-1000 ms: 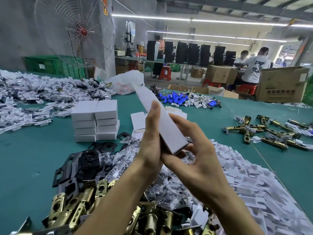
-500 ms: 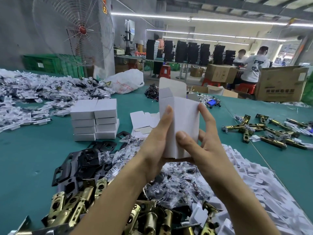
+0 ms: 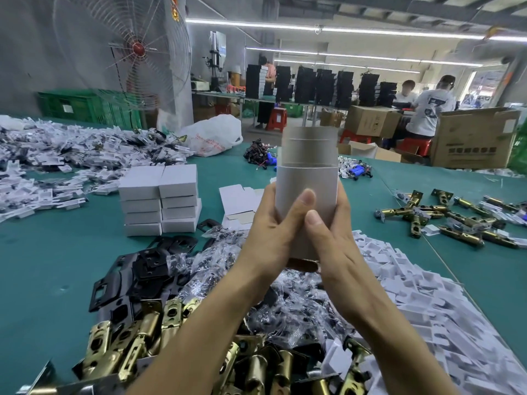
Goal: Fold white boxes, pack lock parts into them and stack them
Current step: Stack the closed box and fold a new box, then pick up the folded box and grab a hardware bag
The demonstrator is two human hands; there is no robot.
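Both the left hand [image 3: 268, 232] and right hand [image 3: 333, 243] clasp an upright white box [image 3: 306, 181], top seemingly open.

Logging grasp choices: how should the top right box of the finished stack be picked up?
Probably from above, pinching the top right box by its near and far walls; its left wall sits against the neighbouring box, leaving no gap there.
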